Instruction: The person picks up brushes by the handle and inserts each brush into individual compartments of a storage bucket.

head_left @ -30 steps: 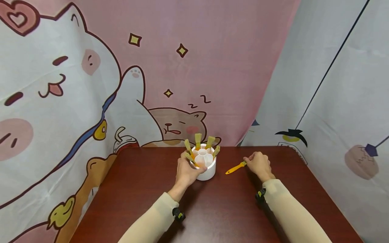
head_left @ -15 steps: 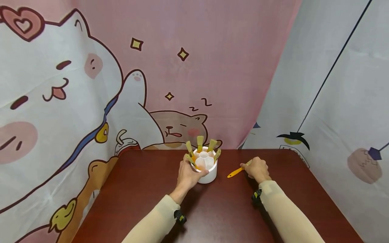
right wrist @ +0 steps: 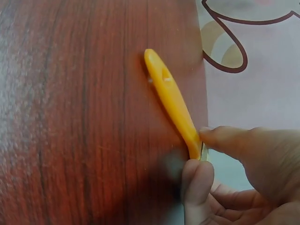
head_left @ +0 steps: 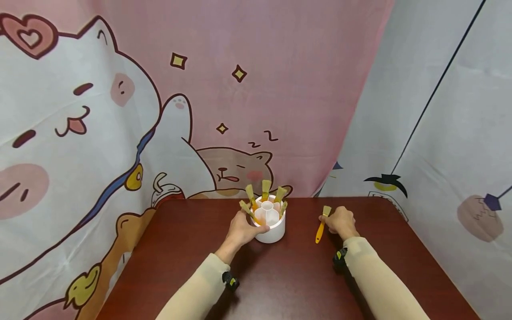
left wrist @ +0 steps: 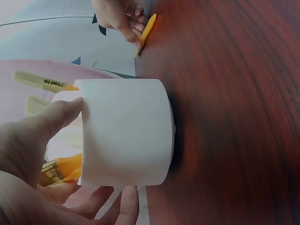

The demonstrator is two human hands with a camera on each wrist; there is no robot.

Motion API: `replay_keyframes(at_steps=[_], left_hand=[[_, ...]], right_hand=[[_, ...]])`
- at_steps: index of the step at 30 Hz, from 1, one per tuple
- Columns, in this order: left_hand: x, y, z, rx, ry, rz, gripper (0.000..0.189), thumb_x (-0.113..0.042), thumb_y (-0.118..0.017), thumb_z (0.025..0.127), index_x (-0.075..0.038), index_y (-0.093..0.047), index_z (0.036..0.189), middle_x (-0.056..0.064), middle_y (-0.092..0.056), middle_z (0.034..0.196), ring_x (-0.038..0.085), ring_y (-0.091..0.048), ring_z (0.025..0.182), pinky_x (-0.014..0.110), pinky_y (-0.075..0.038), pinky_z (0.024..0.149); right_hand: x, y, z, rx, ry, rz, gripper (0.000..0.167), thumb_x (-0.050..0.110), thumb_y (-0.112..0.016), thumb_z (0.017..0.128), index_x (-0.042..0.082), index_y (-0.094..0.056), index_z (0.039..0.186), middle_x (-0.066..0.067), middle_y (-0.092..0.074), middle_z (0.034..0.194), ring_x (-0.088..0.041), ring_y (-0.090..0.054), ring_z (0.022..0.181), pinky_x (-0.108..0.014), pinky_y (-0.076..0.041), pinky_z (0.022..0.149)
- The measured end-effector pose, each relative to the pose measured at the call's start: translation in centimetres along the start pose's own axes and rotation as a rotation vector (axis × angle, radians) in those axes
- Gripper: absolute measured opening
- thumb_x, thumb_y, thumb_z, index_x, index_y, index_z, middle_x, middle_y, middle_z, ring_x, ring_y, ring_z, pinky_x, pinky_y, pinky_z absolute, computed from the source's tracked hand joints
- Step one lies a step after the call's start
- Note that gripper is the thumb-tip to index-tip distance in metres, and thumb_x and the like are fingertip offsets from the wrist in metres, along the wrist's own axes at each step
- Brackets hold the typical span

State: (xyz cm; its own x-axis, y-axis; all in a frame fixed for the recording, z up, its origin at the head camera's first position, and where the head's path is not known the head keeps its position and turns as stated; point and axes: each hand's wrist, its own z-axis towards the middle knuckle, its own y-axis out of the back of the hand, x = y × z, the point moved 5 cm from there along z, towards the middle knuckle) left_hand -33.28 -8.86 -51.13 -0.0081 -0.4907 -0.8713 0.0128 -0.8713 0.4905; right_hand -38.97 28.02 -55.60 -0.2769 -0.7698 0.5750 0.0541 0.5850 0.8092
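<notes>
A white round holder with petal-like compartments stands upright at the middle of the table. Several yellow-handled brushes lean outward in it, bristles up. My left hand grips the holder from its left side; in the left wrist view the thumb lies at the rim of the white wall, the other fingers on the opposite side. To the right, my right hand pinches one more paintbrush near its bristle end. Its yellow handle slants away from thumb and finger; bristles are mostly hidden in the right wrist view.
The dark red-brown table reaches back to a pink cloth backdrop with cartoon cats. A pale grey cloth hangs along the right side.
The paintbrush in my right hand has swung from slanting leftward to nearly upright in the head view, bristles away from me. My left hand stays at the holder.
</notes>
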Motion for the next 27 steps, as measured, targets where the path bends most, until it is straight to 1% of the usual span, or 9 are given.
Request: replay_keyframes(at_steps=[3, 7, 10, 14, 16, 19, 22, 24, 27], left_hand=[[0.2, -0.1, 0.0, 0.006, 0.018, -0.007, 0.098, -0.025, -0.107, 0.084, -0.004, -0.056, 0.166, 0.022, -0.068, 0.163, 0.043, -0.068, 0.149, 0.062, -0.053, 0.13], [0.1, -0.1, -0.1, 0.007, 0.019, -0.003, 0.099, -0.024, -0.107, 0.084, -0.003, -0.056, 0.166, 0.023, -0.068, 0.163, 0.043, -0.068, 0.148, 0.063, -0.052, 0.13], [0.1, -0.1, -0.1, 0.007, 0.024, -0.003, 0.099, -0.024, -0.106, 0.084, -0.003, -0.056, 0.167, 0.023, -0.067, 0.163, 0.044, -0.068, 0.149, 0.063, -0.052, 0.13], [0.1, -0.1, -0.1, 0.009, 0.022, 0.0, 0.1, -0.024, -0.107, 0.084, -0.004, -0.056, 0.168, 0.023, -0.067, 0.164, 0.044, -0.067, 0.15, 0.063, -0.051, 0.131], [0.2, -0.1, 0.0, 0.009, 0.017, 0.002, 0.1, -0.024, -0.107, 0.084, -0.004, -0.056, 0.168, 0.023, -0.067, 0.164, 0.044, -0.068, 0.149, 0.063, -0.051, 0.131], [0.2, -0.1, 0.0, 0.008, 0.017, 0.002, 0.1, -0.024, -0.107, 0.084, -0.004, -0.056, 0.167, 0.023, -0.068, 0.163, 0.043, -0.068, 0.149, 0.063, -0.052, 0.13], [0.2, -0.1, 0.0, 0.007, 0.025, -0.001, 0.1, -0.025, -0.107, 0.084, -0.004, -0.056, 0.167, 0.023, -0.067, 0.164, 0.044, -0.068, 0.149, 0.062, -0.052, 0.13], [0.2, 0.0, 0.0, 0.007, 0.029, -0.001, 0.1, -0.025, -0.107, 0.084, -0.004, -0.056, 0.168, 0.023, -0.067, 0.164, 0.044, -0.067, 0.15, 0.062, -0.052, 0.131], [0.2, 0.0, 0.1, 0.008, 0.03, -0.001, 0.101, -0.025, -0.107, 0.084, -0.005, -0.055, 0.169, 0.023, -0.066, 0.165, 0.044, -0.067, 0.15, 0.063, -0.051, 0.131]], right_hand=[[-0.2, -0.1, 0.2, -0.004, -0.002, -0.014, 0.051, 0.044, -0.087, 0.106, 0.0, -0.078, 0.082, -0.008, -0.074, 0.065, -0.03, -0.077, 0.069, -0.064, -0.06, 0.102], [-0.7, -0.2, 0.7, -0.019, 0.011, -0.014, 0.045, 0.038, -0.087, 0.104, 0.0, -0.081, 0.082, -0.017, -0.08, 0.084, -0.048, -0.077, 0.095, -0.067, -0.06, 0.103], [-0.9, -0.3, 0.9, -0.024, 0.028, 0.006, 0.039, 0.034, -0.088, 0.102, 0.0, -0.083, 0.084, -0.021, -0.082, 0.095, -0.054, -0.076, 0.106, -0.071, -0.058, 0.107], [-0.9, -0.2, 0.8, -0.033, 0.049, 0.048, 0.032, 0.031, -0.091, 0.1, -0.001, -0.084, 0.095, -0.023, -0.083, 0.104, -0.05, -0.075, 0.107, -0.07, -0.058, 0.106], [-0.9, -0.2, 0.8, -0.04, 0.066, 0.062, 0.032, 0.029, -0.093, 0.099, -0.002, -0.084, 0.102, -0.024, -0.083, 0.108, -0.047, -0.075, 0.104, -0.068, -0.059, 0.104], [-1.0, -0.4, 0.9, -0.052, 0.099, 0.073, 0.035, 0.027, -0.093, 0.1, -0.004, -0.084, 0.112, -0.026, -0.083, 0.115, -0.046, -0.076, 0.104, -0.067, -0.062, 0.103], [-1.2, -0.6, 1.0, -0.053, 0.122, 0.076, 0.033, 0.025, -0.092, 0.101, -0.005, -0.084, 0.114, -0.027, -0.083, 0.116, -0.044, -0.077, 0.102, -0.066, -0.064, 0.101], [-1.2, -0.6, 1.0, -0.05, 0.129, 0.077, 0.031, 0.025, -0.091, 0.102, -0.004, -0.085, 0.113, -0.027, -0.083, 0.116, -0.042, -0.078, 0.099, -0.064, -0.065, 0.099], [-1.0, -0.6, 0.7, -0.038, 0.143, 0.073, 0.03, 0.025, -0.09, 0.103, -0.003, -0.086, 0.111, -0.026, -0.084, 0.114, -0.038, -0.078, 0.094, -0.06, -0.067, 0.093]])
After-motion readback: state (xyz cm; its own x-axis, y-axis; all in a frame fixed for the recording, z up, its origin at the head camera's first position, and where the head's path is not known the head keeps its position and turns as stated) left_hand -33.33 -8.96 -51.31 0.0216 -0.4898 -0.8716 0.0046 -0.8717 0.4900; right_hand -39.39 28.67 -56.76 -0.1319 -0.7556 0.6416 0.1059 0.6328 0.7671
